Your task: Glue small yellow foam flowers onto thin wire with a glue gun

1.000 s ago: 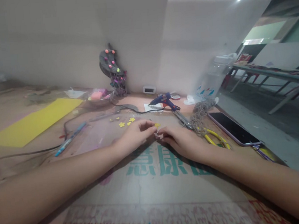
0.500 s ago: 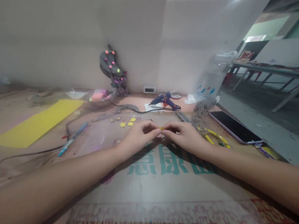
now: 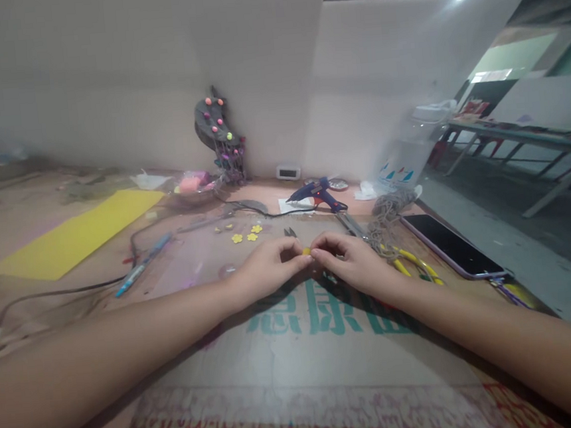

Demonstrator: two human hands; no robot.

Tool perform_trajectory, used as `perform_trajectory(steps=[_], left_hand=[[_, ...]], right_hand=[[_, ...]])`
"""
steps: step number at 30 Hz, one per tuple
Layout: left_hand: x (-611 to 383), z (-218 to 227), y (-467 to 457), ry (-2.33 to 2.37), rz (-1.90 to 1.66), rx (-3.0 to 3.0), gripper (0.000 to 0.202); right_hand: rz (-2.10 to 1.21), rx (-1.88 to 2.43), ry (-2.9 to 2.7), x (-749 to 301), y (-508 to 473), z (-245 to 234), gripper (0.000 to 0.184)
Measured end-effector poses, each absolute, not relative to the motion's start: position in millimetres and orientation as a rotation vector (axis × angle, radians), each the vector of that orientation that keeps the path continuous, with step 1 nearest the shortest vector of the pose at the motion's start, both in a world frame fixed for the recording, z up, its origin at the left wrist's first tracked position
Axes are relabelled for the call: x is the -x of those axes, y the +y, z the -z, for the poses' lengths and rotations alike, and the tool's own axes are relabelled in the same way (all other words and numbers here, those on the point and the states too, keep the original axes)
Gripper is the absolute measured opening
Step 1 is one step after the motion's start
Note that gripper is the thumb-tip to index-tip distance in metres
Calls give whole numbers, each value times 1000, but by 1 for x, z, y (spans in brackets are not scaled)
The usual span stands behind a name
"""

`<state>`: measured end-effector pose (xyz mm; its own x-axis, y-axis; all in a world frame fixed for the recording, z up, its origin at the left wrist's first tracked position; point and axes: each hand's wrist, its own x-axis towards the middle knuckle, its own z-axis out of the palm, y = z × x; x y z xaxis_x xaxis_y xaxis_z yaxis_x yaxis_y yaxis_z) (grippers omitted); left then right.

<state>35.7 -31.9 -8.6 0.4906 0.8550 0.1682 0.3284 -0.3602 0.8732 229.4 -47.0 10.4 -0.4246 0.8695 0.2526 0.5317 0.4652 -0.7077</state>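
Between the fingertips of both hands is a small yellow piece [image 3: 307,251], mostly covered, so its exact shape is hard to make out. My left hand [image 3: 273,265] pinches it from the left, and my right hand [image 3: 346,255] pinches it from the right. The two hands meet over the printed cardboard [image 3: 299,366]. Behind my left hand lie several small yellow flowers [image 3: 237,238]. Dark pointed metal tips [image 3: 290,231] show just beyond the fingers; the rest of that tool is hidden.
A blue glue gun [image 3: 316,192] rests at the back with its cord running left. Yellow-handled pliers [image 3: 410,263], grey yarn [image 3: 388,212] and a phone [image 3: 453,246] lie on the right. To the left are a blue marker [image 3: 143,265] and a yellow sheet [image 3: 82,235]. A crescent-shaped ornament [image 3: 215,127] stands against the wall.
The fingers have shifted slightly around the yellow piece, and more of it shows. The dark metal tips behind the hands are now more visible. The whole view has moved a little.
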Motion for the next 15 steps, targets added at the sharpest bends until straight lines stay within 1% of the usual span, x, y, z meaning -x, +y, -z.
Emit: perform_trajectory(steps=[9,15], left_hand=[[-37,6,-33,954,-801,-1888,25],[-36,4,-33,837,-937,-1767,28]], right_hand=[[-669,1161,-2120,-230,-48,-11,16],[-633,1177,-2130,-229,-47,-11,14]])
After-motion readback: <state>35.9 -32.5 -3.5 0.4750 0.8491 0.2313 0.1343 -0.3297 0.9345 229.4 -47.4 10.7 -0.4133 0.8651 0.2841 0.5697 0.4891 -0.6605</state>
